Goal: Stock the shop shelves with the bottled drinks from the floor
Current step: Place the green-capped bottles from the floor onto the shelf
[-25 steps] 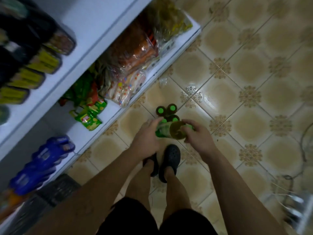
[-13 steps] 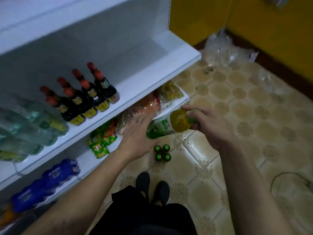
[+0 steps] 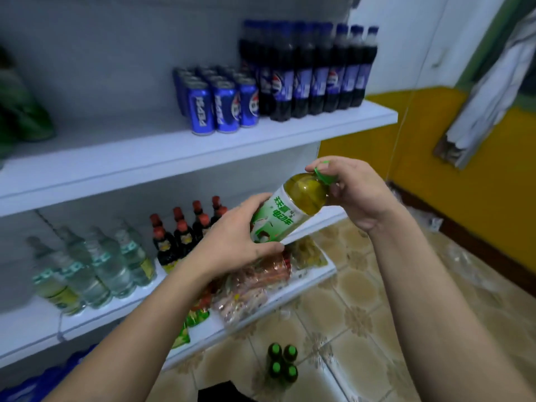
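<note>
The green-label bottle [image 3: 290,210] is gripped at both ends. The left hand [image 3: 232,242] is wrapped round the labelled lower body with fingers and thumb curled on it, and the right hand [image 3: 353,190] is clamped on the green cap [image 3: 323,175] with curled fingers, so neither hand is loose. The bottle is held up in the air in front of the shelving, below the front edge of the upper shelf [image 3: 174,158] and well above the tiled floor [image 3: 362,300]. It's tilted, not upright. The long axis runs on a diagonal from lower left to upper right, with the base tucked into the left palm and the cap end pointed up and to the right, away from the shelves and toward the yellow wall [image 3: 435,146]. Yellow-green liquid can be seen in the shoulder, and the label print is turned toward the camera. Down on the floor, four green-capped bottles [image 3: 282,364] are stood upright in a tight square, caps up, just off the lower shelf [image 3: 319,275], where snack packets [image 3: 249,285] are piled. On the middle shelf [image 3: 29,323], red-capped dark bottles [image 3: 179,236] are lined up beside a row of clear bottles [image 3: 95,265]. Blue cans [image 3: 220,108] and dark cola bottles [image 3: 310,74] are packed together on the upper shelf, toward its right end. It's all a bit blurry at the left edge.
</note>
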The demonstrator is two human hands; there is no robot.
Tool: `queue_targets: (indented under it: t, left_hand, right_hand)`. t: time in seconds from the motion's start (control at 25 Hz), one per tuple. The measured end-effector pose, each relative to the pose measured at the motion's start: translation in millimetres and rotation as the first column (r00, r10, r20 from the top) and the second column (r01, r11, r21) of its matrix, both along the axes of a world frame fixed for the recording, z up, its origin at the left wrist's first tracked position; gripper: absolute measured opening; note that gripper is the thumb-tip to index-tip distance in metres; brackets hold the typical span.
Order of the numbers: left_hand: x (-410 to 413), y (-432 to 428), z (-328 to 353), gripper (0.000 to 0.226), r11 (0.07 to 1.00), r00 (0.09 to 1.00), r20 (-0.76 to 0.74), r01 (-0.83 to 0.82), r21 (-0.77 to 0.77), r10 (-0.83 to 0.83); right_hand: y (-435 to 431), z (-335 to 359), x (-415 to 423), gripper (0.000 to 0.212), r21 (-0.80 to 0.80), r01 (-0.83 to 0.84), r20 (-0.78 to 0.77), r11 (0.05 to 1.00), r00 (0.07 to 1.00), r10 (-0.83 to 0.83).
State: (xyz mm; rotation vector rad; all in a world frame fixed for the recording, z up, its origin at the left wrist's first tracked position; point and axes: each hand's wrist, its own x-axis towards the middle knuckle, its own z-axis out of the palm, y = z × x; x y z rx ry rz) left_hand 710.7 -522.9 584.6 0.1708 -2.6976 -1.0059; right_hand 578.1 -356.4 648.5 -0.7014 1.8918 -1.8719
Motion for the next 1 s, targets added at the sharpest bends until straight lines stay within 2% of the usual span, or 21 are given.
queue_targets:
  t: [0.2,0.44,0.52,0.6,0.64,0.72,0.76,0.84,0.88,1.0]
  left_hand:
    - [29.2,-26.1,46.9,0.067,0.978,0.964,-0.172,-0.190,0.084,0.202]
    - [55.7,-78.9,74.7,0.065,0.909,0.836,-0.356,-0.388,0.151,0.416]
    - [64.0,-102.1,77.0,0.062,0.879,0.790,-0.384,-0.442,0.182,0.477]
    - [73.2,-128.9,77.4,0.058,0.836,0.734,-0.400,-0.496,0.235,0.548]
    - [78.3,-146.4,77.8,0.056,0.809,0.702,-0.403,-0.523,0.267,0.587]
    - [86.6,-179.1,79.5,0.054,0.759,0.648,-0.395,-0.562,0.328,0.651]
    - [90.2,-195.8,81.2,0.054,0.738,0.625,-0.393,-0.575,0.352,0.674]
    - [94.7,-229.2,82.6,0.054,0.713,0.595,-0.392,-0.590,0.379,0.701]
    - [95.4,-244.6,82.6,0.054,0.706,0.586,-0.393,-0.595,0.385,0.708]
    - [96.2,-286.5,79.5,0.058,0.687,0.556,-0.404,-0.599,0.411,0.727]
  right_hand:
    - [-55.4,52.5,10.9,0.018,-0.061,-0.209,-0.077,0.976,0.976,0.204]
    - [-135.9,97.6,34.6,0.011,-0.131,-0.409,-0.155,0.903,0.908,0.388]
    - [-167.2,102.8,41.6,0.011,-0.138,-0.428,-0.169,0.893,0.899,0.405]
    - [-202.8,102.9,49.6,0.017,-0.110,-0.417,-0.198,0.902,0.899,0.391]
    - [-224.5,101.7,54.7,0.029,-0.075,-0.413,-0.215,0.908,0.895,0.390]
    - [-263.9,94.8,65.9,0.055,0.064,-0.418,-0.233,0.906,0.877,0.421]
    - [-283.9,90.7,73.1,0.058,0.157,-0.430,-0.244,0.889,0.855,0.457]
    - [-323.9,82.7,87.4,0.048,0.285,-0.470,-0.252,0.836,0.804,0.538]
    - [-343.6,79.2,92.7,0.042,0.296,-0.489,-0.253,0.820,0.788,0.561]
    - [-397.1,73.5,103.6,0.035,0.221,-0.504,-0.237,0.835,0.803,0.547]
